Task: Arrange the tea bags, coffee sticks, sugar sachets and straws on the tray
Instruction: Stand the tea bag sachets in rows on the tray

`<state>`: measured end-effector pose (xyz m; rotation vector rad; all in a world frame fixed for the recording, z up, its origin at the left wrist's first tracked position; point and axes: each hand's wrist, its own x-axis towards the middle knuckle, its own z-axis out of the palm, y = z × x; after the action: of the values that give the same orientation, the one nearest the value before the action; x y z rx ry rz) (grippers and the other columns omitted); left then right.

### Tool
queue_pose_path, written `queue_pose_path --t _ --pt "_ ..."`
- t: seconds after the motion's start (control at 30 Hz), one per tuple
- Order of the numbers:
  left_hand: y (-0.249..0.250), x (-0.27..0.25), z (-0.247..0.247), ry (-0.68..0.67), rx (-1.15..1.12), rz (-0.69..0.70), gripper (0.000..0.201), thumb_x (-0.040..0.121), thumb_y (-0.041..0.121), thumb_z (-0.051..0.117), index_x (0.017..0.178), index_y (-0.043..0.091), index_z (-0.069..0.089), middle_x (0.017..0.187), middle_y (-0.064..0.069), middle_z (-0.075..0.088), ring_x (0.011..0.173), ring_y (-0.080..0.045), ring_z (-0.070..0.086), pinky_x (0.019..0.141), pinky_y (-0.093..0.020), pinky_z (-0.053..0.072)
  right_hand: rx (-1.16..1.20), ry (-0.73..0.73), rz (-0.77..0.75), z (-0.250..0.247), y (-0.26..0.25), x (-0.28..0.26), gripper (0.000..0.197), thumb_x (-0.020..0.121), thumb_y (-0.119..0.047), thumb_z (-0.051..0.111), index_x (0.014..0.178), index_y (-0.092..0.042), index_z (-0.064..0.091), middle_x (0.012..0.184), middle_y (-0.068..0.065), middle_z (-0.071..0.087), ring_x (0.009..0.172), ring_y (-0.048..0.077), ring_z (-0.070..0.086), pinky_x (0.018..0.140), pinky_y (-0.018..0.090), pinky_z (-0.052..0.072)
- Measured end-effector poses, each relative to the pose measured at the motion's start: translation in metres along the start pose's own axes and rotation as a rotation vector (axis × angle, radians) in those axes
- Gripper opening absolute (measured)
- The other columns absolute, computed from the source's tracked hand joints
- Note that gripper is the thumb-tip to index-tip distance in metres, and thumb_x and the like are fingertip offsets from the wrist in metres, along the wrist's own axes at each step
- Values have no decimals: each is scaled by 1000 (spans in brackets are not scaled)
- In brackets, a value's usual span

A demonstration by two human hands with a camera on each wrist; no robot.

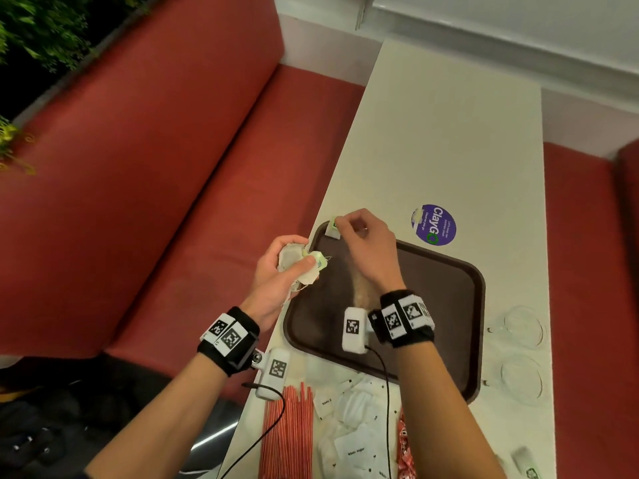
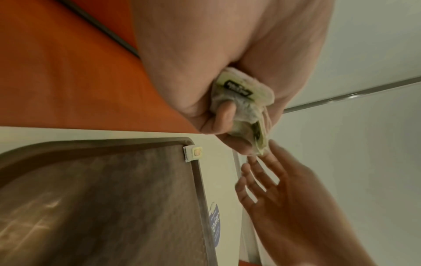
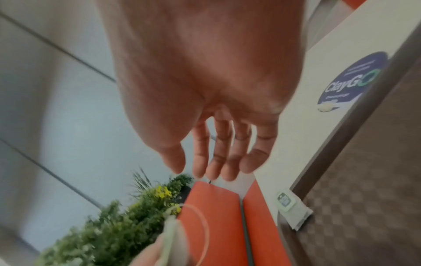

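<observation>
Purple, the round sticker (image 1: 434, 224) on the table (image 1: 449, 140) reads "ClayGo"; sachets (image 1: 356, 451) at the near edge read "White Sugar". The left hand (image 1: 280, 271) curls round a bunch of tea bags (image 1: 306, 267) beside the tray's (image 1: 449, 305) left edge. The right hand (image 3: 205, 100), fingers loosely spread and holding nothing, hovers over one tea bag (image 2: 193, 153) lying in the tray's far left corner. Red straws (image 1: 287, 433) lie at the near edge.

— What sort of place?
— A fast-food restaurant or café: red booth benches (image 1: 166, 160) flank a cream table (image 1: 449, 140) bearing a "ClayGo" sticker (image 1: 434, 224) and a brown serving tray (image 1: 432, 305).
</observation>
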<state>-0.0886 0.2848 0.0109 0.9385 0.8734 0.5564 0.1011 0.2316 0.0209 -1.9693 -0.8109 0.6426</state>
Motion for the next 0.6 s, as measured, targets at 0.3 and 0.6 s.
queue_pose_path --t 0.3,0.6 --pt "-2 -12 16 -71 -22 85 31 94 16 81 121 18 68 109 -16 70 88 -30 67 70 -36 58 230 -79 -14 -17 -5 -89 6 99 -28 80 99 -24 76 97 -6 79 93 14 73 92 37 59" --pt "1 -18 18 -188 127 48 25 102 18 73 125 18 65 102 -18 74 77 -30 71 52 -28 49 352 68 -27 -43 -10 -90 6 105 -17 71 107 -16 66 105 1 78 94 24 76 83 37 63"
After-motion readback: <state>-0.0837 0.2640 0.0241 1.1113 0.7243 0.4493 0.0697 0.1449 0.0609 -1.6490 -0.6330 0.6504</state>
